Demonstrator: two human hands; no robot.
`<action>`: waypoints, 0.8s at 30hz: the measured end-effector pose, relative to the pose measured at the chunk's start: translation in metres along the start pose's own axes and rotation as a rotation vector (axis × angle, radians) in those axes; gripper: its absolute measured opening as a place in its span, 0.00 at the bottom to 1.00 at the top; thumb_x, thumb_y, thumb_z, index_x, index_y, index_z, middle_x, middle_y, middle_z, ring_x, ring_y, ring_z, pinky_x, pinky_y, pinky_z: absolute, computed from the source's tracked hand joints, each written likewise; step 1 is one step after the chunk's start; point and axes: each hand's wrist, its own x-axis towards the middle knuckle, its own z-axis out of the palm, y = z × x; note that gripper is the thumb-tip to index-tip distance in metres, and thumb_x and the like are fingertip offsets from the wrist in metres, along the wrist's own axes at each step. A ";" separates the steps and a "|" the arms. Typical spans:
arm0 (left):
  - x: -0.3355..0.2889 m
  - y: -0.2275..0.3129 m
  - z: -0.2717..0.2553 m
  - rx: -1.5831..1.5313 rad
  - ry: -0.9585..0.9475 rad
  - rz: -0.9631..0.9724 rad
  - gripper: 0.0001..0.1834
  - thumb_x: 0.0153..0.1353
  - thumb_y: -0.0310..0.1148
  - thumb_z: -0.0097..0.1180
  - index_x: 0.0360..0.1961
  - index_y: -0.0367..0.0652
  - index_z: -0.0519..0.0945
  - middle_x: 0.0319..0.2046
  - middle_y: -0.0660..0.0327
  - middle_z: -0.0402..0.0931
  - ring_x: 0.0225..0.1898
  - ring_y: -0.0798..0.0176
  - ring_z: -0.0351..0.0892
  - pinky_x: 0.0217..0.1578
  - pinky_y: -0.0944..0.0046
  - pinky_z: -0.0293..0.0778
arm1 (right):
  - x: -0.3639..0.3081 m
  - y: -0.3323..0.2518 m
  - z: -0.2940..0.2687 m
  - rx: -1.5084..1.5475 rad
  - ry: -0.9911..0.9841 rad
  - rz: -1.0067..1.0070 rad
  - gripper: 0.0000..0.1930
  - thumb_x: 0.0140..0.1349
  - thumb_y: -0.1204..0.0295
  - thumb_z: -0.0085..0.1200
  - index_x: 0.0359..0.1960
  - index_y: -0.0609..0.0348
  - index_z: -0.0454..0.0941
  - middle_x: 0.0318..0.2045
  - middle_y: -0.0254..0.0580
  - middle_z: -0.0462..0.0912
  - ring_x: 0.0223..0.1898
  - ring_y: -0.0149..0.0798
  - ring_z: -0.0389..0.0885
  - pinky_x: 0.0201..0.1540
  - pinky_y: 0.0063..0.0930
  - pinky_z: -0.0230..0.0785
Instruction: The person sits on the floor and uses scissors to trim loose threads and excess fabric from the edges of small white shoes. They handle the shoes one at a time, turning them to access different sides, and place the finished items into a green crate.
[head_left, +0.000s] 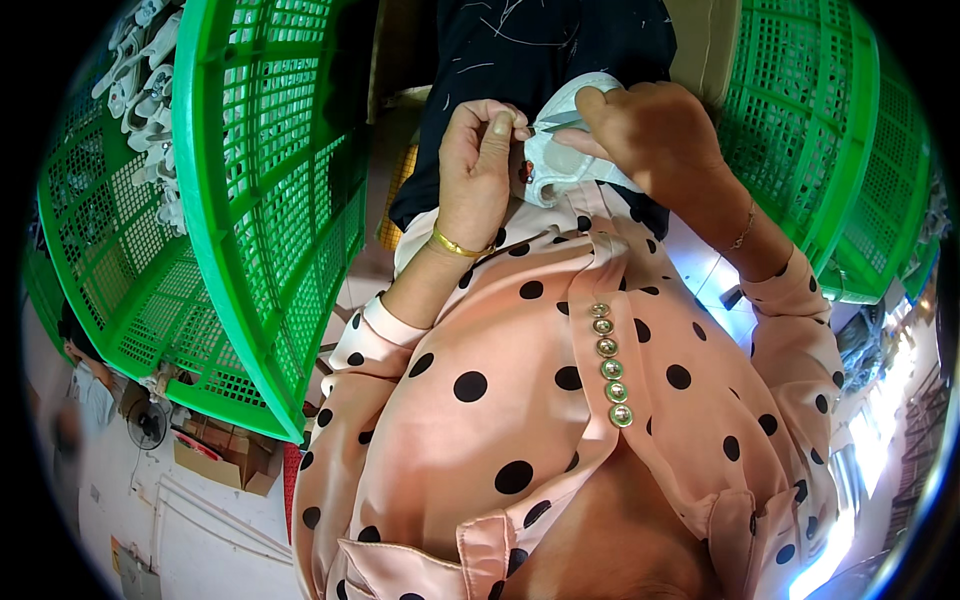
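Observation:
On my lap lies a small white cloth shoe upper (562,160) with a cut-out opening and a small red and dark patch near its left edge. My left hand (482,150) is closed in a pinch at the upper's left edge; what sits between thumb and finger is too small to make out. From the right, my right hand (655,135) reaches over the upper, closed on what look like thread snips (560,118). Their thin grey blades point toward my left fingertips. The palm hides the rest of the snips and part of the upper.
A tall green plastic basket (215,250) stands close on my left, with several whitish shoe pieces (155,95) beyond it. More green baskets (795,130) stand on my right. Loose threads lie on my dark trousers (500,50). A cardboard box (225,455) and a fan (147,425) are at lower left.

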 end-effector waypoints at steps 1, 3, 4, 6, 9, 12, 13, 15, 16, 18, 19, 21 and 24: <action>0.000 0.001 0.002 0.008 0.006 -0.003 0.02 0.71 0.25 0.46 0.39 0.38 0.71 0.36 0.62 0.74 0.36 0.72 0.71 0.42 0.73 0.70 | 0.001 0.000 0.000 0.013 -0.010 -0.007 0.20 0.59 0.54 0.58 0.21 0.58 0.71 0.10 0.43 0.71 0.14 0.44 0.74 0.19 0.30 0.64; 0.001 0.002 0.002 0.016 0.008 -0.006 0.02 0.71 0.24 0.45 0.39 0.38 0.70 0.35 0.62 0.74 0.35 0.73 0.70 0.40 0.74 0.70 | 0.005 -0.002 -0.001 0.039 -0.028 -0.020 0.20 0.59 0.55 0.58 0.21 0.58 0.71 0.10 0.43 0.71 0.14 0.44 0.75 0.19 0.31 0.64; 0.001 0.002 0.001 0.015 0.005 -0.007 0.02 0.71 0.24 0.45 0.39 0.38 0.70 0.35 0.62 0.74 0.35 0.73 0.70 0.40 0.74 0.70 | 0.006 -0.002 -0.001 0.054 -0.033 -0.015 0.19 0.59 0.56 0.58 0.20 0.58 0.71 0.10 0.43 0.71 0.14 0.44 0.75 0.19 0.31 0.65; 0.001 0.002 0.001 0.024 -0.002 -0.011 0.02 0.71 0.24 0.46 0.39 0.38 0.70 0.35 0.62 0.74 0.35 0.73 0.71 0.40 0.74 0.70 | 0.008 -0.003 0.000 0.083 -0.044 -0.002 0.19 0.59 0.57 0.58 0.20 0.58 0.71 0.10 0.43 0.72 0.15 0.45 0.75 0.19 0.32 0.65; 0.001 0.002 -0.001 0.026 0.002 -0.018 0.02 0.71 0.25 0.46 0.39 0.37 0.71 0.36 0.61 0.74 0.36 0.72 0.72 0.42 0.72 0.71 | 0.010 -0.001 0.003 0.122 -0.040 -0.007 0.20 0.59 0.56 0.58 0.19 0.58 0.72 0.11 0.44 0.72 0.16 0.46 0.75 0.20 0.33 0.65; 0.003 0.003 -0.007 -0.017 0.036 0.006 0.03 0.70 0.26 0.48 0.40 0.37 0.72 0.38 0.59 0.75 0.37 0.69 0.74 0.47 0.67 0.73 | 0.005 0.001 0.002 0.071 -0.025 0.095 0.20 0.56 0.53 0.60 0.25 0.59 0.74 0.13 0.45 0.73 0.17 0.48 0.76 0.20 0.33 0.65; 0.003 0.008 -0.008 -0.020 0.055 0.031 0.04 0.70 0.26 0.48 0.40 0.37 0.73 0.38 0.59 0.75 0.37 0.69 0.75 0.46 0.66 0.74 | 0.004 0.000 -0.001 0.149 -0.010 0.111 0.20 0.55 0.52 0.60 0.28 0.59 0.74 0.14 0.46 0.73 0.17 0.47 0.76 0.20 0.33 0.65; 0.009 0.021 -0.010 0.034 0.110 0.108 0.04 0.70 0.26 0.49 0.39 0.36 0.73 0.38 0.59 0.75 0.35 0.69 0.75 0.45 0.65 0.76 | 0.002 -0.005 -0.008 0.305 0.022 0.144 0.23 0.53 0.49 0.61 0.33 0.59 0.75 0.15 0.46 0.73 0.18 0.47 0.76 0.21 0.33 0.65; 0.013 0.030 -0.010 0.110 0.133 0.168 0.04 0.69 0.26 0.50 0.38 0.36 0.74 0.37 0.59 0.77 0.35 0.70 0.75 0.44 0.68 0.75 | 0.001 -0.006 -0.008 0.318 0.002 0.073 0.23 0.53 0.50 0.61 0.35 0.59 0.74 0.16 0.46 0.74 0.18 0.47 0.76 0.21 0.33 0.65; 0.026 0.044 -0.013 0.221 0.126 0.291 0.04 0.68 0.26 0.53 0.37 0.36 0.75 0.37 0.58 0.79 0.36 0.71 0.75 0.43 0.70 0.74 | 0.000 -0.006 -0.010 0.350 -0.037 -0.068 0.24 0.52 0.51 0.62 0.38 0.58 0.73 0.17 0.46 0.74 0.19 0.46 0.76 0.21 0.33 0.65; 0.033 0.052 -0.012 0.271 0.151 0.299 0.04 0.66 0.26 0.57 0.35 0.36 0.76 0.38 0.58 0.80 0.36 0.71 0.75 0.42 0.72 0.72 | 0.001 -0.004 -0.005 0.299 -0.049 -0.127 0.19 0.50 0.58 0.64 0.36 0.58 0.74 0.16 0.42 0.73 0.18 0.45 0.75 0.21 0.33 0.65; 0.047 0.064 -0.012 0.391 0.124 0.440 0.05 0.62 0.26 0.61 0.34 0.35 0.78 0.40 0.60 0.79 0.34 0.76 0.73 0.37 0.75 0.69 | -0.003 -0.001 0.012 0.196 0.032 -0.213 0.17 0.47 0.63 0.64 0.36 0.57 0.75 0.15 0.40 0.72 0.18 0.44 0.74 0.21 0.32 0.65; 0.059 0.077 -0.021 0.837 0.131 0.695 0.18 0.60 0.26 0.62 0.50 0.37 0.74 0.55 0.51 0.72 0.55 0.61 0.68 0.55 0.60 0.63 | -0.004 -0.001 0.011 0.134 0.137 -0.232 0.15 0.44 0.68 0.64 0.34 0.55 0.75 0.15 0.37 0.71 0.18 0.43 0.74 0.21 0.33 0.65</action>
